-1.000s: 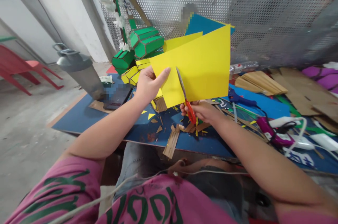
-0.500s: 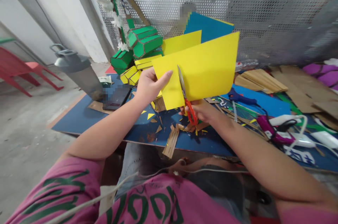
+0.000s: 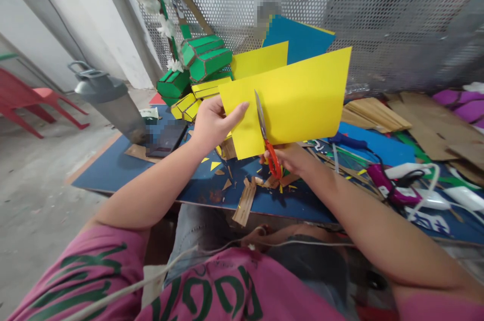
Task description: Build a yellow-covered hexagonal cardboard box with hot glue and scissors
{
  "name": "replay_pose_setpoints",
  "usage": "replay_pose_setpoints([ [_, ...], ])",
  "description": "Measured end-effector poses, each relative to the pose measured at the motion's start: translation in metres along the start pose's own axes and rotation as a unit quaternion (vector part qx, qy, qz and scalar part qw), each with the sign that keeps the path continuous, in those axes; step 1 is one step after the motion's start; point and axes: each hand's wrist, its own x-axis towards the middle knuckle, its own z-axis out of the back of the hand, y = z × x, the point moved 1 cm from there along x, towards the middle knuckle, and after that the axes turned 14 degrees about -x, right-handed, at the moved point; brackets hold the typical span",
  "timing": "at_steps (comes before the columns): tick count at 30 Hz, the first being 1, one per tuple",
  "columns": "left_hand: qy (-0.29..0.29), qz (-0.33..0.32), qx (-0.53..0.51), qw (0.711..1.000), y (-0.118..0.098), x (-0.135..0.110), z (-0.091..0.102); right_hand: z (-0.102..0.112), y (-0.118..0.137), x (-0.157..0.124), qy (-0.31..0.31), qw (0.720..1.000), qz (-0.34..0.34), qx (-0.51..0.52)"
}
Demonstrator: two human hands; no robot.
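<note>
My left hand (image 3: 214,122) pinches the left edge of a large yellow sheet (image 3: 298,94), held upright over the blue table (image 3: 113,167). My right hand (image 3: 289,157) grips red-handled scissors (image 3: 266,142). Their blades reach up into the sheet's lower edge, near my left hand's fingertips. Small yellow and brown scraps (image 3: 221,175) lie on the table under the sheet.
Green and yellow cardboard models (image 3: 196,71) stand behind the sheet, with a blue sheet (image 3: 302,39) against the perforated metal wall. A grey flask (image 3: 109,99) stands left. Cardboard pieces (image 3: 427,124), glue guns (image 3: 385,182) and cables lie right. A red chair (image 3: 22,97) sits far left.
The yellow sheet has tilted clockwise, its right corner moving right and slightly lower. The scissors have stayed in the cut at the lower edge; both hands have hardly shifted.
</note>
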Motion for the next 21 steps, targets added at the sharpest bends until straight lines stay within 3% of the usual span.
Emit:
replay_pose_setpoints([
  [21,-0.007,0.004,0.009,1.000,-0.003,-0.003,-0.001,0.002,-0.022,0.004,0.038,0.997,0.005,0.070],
])
